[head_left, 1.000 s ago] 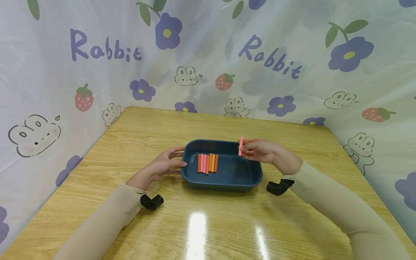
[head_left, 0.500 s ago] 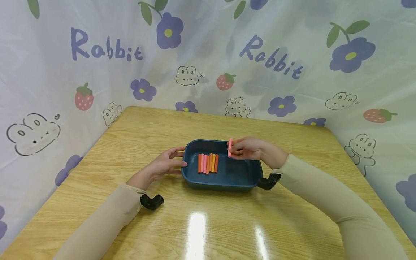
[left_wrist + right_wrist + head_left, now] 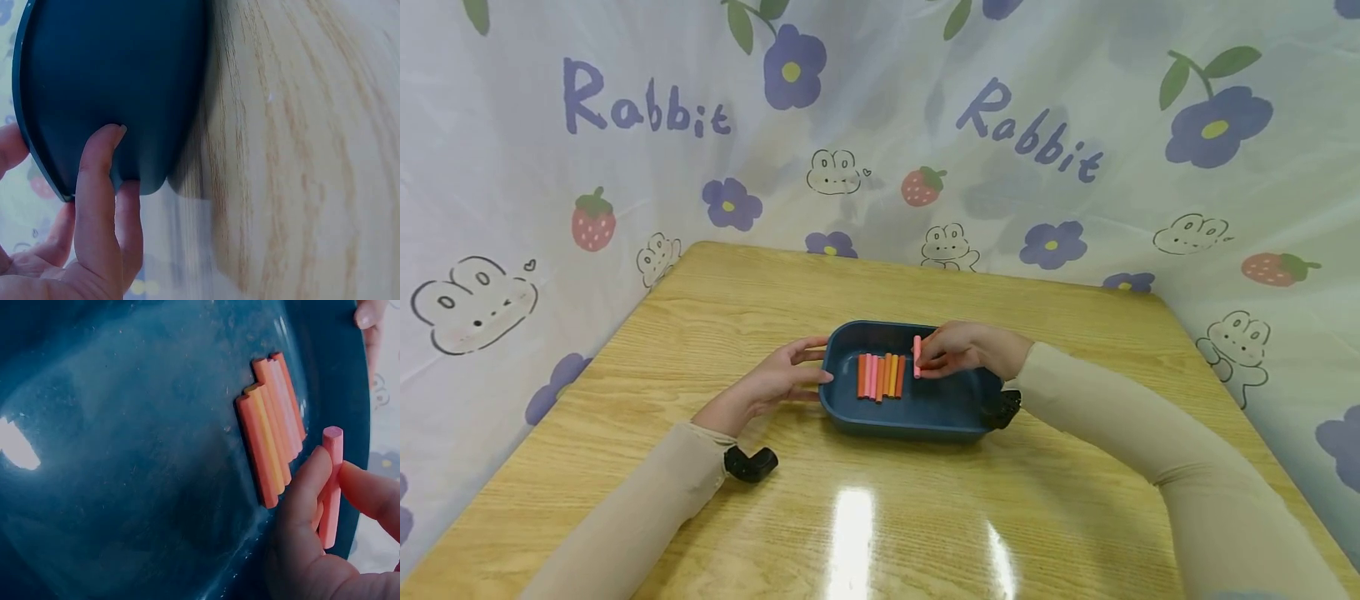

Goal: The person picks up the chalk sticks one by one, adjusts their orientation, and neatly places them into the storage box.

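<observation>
A dark blue plastic basin (image 3: 917, 430) stands on the table. My left hand (image 3: 775, 379) holds its left end. In the left wrist view, fingers (image 3: 97, 200) lie against the outer wall, with one fingertip up at the rim. Inside the basin, a row of red, pink, orange and yellow chalk sticks (image 3: 880, 377) lies side by side. My right hand (image 3: 966, 346) pinches a pink chalk stick (image 3: 332, 487) between thumb and fingers. This stick stands nearly parallel to the row, just right of it and apart from it.
The wooden table (image 3: 760, 533) extends around the basin. Behind and at the sides hangs a white curtain (image 3: 880, 108) with printed rabbits and flowers. A black wrist device (image 3: 750, 464) sits at the left cuff, another at the right.
My right hand has moved left and lower over the basin, carrying the pink chalk stick from the right side to beside the row. The left hand stays at the basin's end.
</observation>
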Motion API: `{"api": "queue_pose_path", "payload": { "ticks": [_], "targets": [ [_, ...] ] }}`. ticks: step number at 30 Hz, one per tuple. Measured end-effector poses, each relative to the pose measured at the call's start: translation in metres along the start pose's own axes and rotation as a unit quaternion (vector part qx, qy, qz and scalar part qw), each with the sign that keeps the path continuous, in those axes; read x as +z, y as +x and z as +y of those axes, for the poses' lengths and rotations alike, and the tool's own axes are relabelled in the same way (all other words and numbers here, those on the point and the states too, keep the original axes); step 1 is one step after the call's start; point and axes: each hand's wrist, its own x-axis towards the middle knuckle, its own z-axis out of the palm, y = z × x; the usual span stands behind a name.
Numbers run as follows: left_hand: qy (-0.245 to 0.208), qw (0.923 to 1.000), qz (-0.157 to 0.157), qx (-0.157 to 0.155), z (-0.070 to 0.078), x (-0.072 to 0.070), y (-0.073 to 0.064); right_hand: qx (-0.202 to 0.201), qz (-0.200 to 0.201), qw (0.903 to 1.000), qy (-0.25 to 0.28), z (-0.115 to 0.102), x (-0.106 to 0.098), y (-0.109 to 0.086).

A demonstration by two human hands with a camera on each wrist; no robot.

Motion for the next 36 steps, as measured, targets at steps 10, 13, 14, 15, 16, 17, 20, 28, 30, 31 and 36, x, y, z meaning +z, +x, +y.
{"api": "queue_pose_path", "payload": {
  "ticks": [10, 13, 14, 15, 16, 17, 20, 28, 30, 31, 36],
  "targets": [
    [0.001, 1.0000, -0.003, 0.001, 0.000, 0.003, 0.000, 0.044, 0.005, 0.9977, -0.050, 0.002, 0.006, 0.012],
    [0.005, 1.0000, 0.001, 0.000, 0.001, 0.003, -0.001, 0.053, 0.005, 0.9970, -0.057, 0.001, 0.009, 0.014],
    [0.005, 1.0000, 0.003, 0.000, 0.001, 0.003, -0.001, 0.055, 0.004, 0.9967, -0.060, 0.000, 0.009, 0.014],
    [0.005, 1.0000, 0.003, 0.000, 0.001, 0.003, -0.002, 0.055, 0.005, 0.9964, -0.064, 0.000, 0.010, 0.015],
    [0.005, 1.0000, 0.005, 0.000, 0.002, 0.003, -0.002, 0.056, 0.005, 0.9962, -0.066, 0.000, 0.011, 0.015],
    [0.005, 1.0000, 0.006, 0.000, 0.002, 0.003, -0.002, 0.055, 0.005, 0.9960, -0.070, 0.000, 0.012, 0.016],
    [0.004, 1.0000, 0.008, -0.001, 0.002, 0.003, -0.002, 0.052, 0.001, 0.9960, -0.072, 0.000, 0.013, 0.017],
    [0.002, 1.0000, 0.009, -0.002, 0.002, 0.003, -0.002, 0.037, -0.019, 0.9968, -0.068, -0.001, 0.012, 0.011],
    [0.001, 1.0000, 0.009, -0.002, 0.002, 0.003, -0.003, 0.031, -0.025, 0.9971, -0.065, -0.002, 0.011, 0.009],
    [0.001, 1.0000, 0.009, -0.001, 0.002, 0.003, -0.003, 0.027, -0.027, 0.9972, -0.064, -0.003, 0.010, 0.008],
    [0.003, 0.9999, 0.012, -0.002, 0.002, 0.002, -0.004, 0.014, -0.045, 0.9981, -0.040, -0.008, 0.010, 0.002]
  ]
}}
